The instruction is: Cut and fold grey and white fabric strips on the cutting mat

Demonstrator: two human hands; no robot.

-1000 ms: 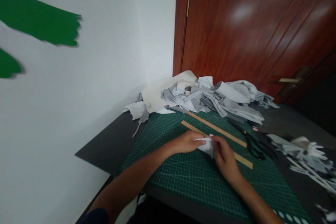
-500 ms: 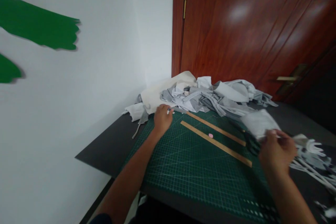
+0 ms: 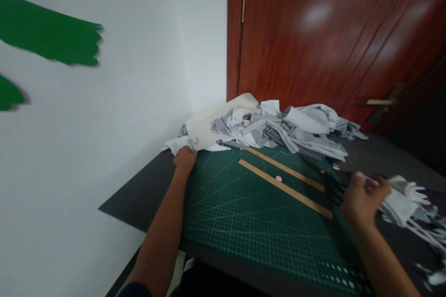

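At the left end of the fabric pile, my left hand (image 3: 184, 159) is closed at a white fabric scrap (image 3: 178, 143). Its fingertips are partly hidden from me. My right hand (image 3: 364, 199) pinches a pale fabric piece (image 3: 399, 204), which hangs to the right over other scraps. Black-handled scissors (image 3: 332, 186) lie just left of that hand. Two wooden rulers (image 3: 286, 189) rest on the green cutting mat (image 3: 240, 227), with a small pink piece of chalk or eraser (image 3: 278, 178) by the nearer one.
White and grey fabric pieces (image 3: 265, 127) are heaped at the back against the wooden door (image 3: 313, 46). Cut strips and scraps (image 3: 427, 229) lie at the right. Another pink bit (image 3: 336, 167) sits beyond the scissors. A white wall (image 3: 139, 79) borders the left.
My left hand has moved left from the cream fabric's edge to the scraps. The piece in my right hand has swung from the hand's left side to its right, uncovering a pink bit.
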